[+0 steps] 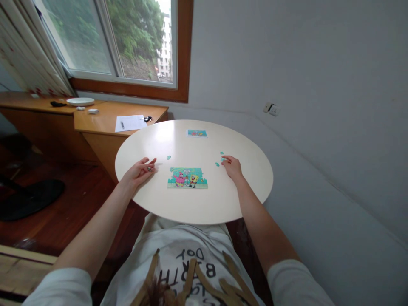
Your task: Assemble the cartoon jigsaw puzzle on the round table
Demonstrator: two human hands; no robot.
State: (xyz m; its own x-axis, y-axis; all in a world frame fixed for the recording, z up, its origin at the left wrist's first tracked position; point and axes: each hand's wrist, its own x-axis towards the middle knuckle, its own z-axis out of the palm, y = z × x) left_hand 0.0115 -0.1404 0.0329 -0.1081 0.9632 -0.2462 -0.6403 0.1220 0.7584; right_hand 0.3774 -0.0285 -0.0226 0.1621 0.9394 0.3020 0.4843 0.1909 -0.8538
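Note:
A small, nearly whole cartoon jigsaw puzzle (188,178) lies on the round white table (191,204) in front of me. My left hand (140,171) rests left of it, fingers curled, with a small dark bit at the fingertips. My right hand (232,167) lies to the puzzle's right, its fingertips pinching at loose teal pieces (219,160). Another loose teal piece (168,157) sits between my left hand and the puzzle. A small picture card (196,133) lies at the table's far side.
A wooden desk (105,123) stands left of the table under the window, with a sheet of paper (129,123), keys, and a white plate (80,101). A grey wall with a socket (272,109) runs along the right. A dark chair base (30,199) sits on the wooden floor.

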